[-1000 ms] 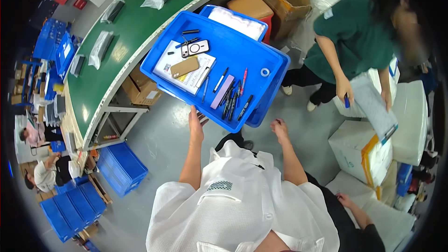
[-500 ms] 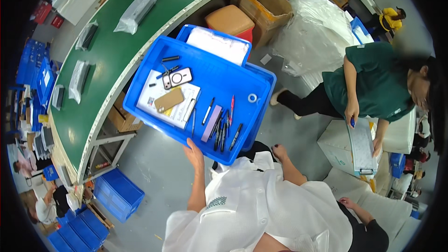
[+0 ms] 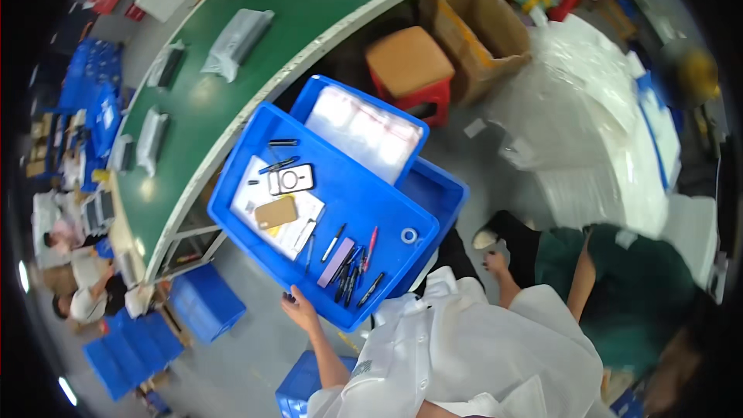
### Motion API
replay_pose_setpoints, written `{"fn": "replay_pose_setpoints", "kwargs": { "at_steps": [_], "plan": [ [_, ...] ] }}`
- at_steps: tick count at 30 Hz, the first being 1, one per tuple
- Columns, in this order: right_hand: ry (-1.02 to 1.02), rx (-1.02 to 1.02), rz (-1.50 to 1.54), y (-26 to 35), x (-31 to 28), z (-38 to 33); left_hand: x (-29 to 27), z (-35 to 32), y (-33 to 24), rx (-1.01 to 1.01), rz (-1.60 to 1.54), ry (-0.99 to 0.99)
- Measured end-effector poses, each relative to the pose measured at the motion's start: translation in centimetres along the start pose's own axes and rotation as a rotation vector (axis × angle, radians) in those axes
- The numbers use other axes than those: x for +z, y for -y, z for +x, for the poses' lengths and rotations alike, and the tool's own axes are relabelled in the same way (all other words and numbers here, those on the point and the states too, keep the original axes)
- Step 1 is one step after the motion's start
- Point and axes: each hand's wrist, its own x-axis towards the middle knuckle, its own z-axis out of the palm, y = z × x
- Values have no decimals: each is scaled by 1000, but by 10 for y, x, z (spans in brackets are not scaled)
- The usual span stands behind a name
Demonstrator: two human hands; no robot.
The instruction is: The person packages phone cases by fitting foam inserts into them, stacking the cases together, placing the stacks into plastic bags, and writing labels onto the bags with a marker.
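A blue plastic tray [image 3: 364, 197] lies in front of me, resting on other blue bins. In it are a phone-like thing with a ring on its back [image 3: 299, 178], a tan phone case [image 3: 276, 213], printed paper [image 3: 246, 192], a lilac strip [image 3: 336, 263], several pens [image 3: 352, 272] and a white tape ring [image 3: 403, 235]. My left hand [image 3: 302, 313] is beside the tray's near edge, closed, a small dark thing at its fingertips. My right hand [image 3: 496, 262] hangs low at my right side, apart from the tray; its fingers are too blurred to read.
A green worktable [image 3: 302, 8] with several grey plastic-wrapped packages curves along the left. Behind the tray stand a blue bin of white packets [image 3: 364, 131], a red stool with a brown top [image 3: 410, 62] and an open carton [image 3: 484, 54]. A person in green [image 3: 642, 294] is close at right.
The view has shifted and turned. My left hand has come away from the tray's near edge, with a small dark thing now showing at its fingertips. The person in green appears lower and nearer.
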Motion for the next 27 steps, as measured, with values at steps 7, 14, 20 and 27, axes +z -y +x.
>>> {"fn": "replay_pose_setpoints", "kwargs": {
  "at_steps": [7,14,20,27],
  "plan": [
    [-27,70,-50,-26,-54,25,82,-45,-129,626,296,-328],
    [166,-273,-284,49,-57,27,211,-91,-232,971,189,171],
    [101,-197,-476,99,-88,34,252,-88,-251,763,80,266],
    [149,-248,-417,110,-181,139,386,33,-308,80,-516,161]
  ]
}}
